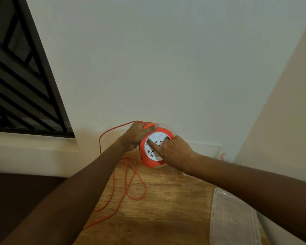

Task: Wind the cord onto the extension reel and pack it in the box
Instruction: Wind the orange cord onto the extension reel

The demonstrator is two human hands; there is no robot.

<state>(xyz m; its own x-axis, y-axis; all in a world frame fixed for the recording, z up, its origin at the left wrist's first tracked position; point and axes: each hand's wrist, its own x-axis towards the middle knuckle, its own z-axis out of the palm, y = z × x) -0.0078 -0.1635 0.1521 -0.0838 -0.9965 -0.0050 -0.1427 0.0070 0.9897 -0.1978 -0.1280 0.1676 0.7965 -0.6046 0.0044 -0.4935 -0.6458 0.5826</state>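
Head view: wood-grain table [166,218] runs from under your arms to the pale wall [166,59] at the back.
Reel: you hold the orange extension reel [155,149] tilted up at the far end of the table, close to the wall, its white socket face turned toward you.
Left hand: your left hand [135,135] curls round the reel's upper left edge, and its thumb and fingers pinch a stretch of the orange cord [131,181] against the rim.
Right hand: your right hand [175,151] lies on the white face with the index finger stretched out and pressing it; the other fingers are curled in.
Cord: from the left hand it arcs out to the left, drops behind your left forearm, then lies in loose loops on the wood and trails off the table's left edge.
Lid: a clear plastic lid [233,221] lies flat on the table's near right part, beside your right forearm.
Box: a clear box [207,147] stands against the wall behind your right wrist; its outline is faint.
Room: a dark window grille [19,76] fills the upper left above a pale sill [25,138]; a cream wall [290,112] closes the right side.
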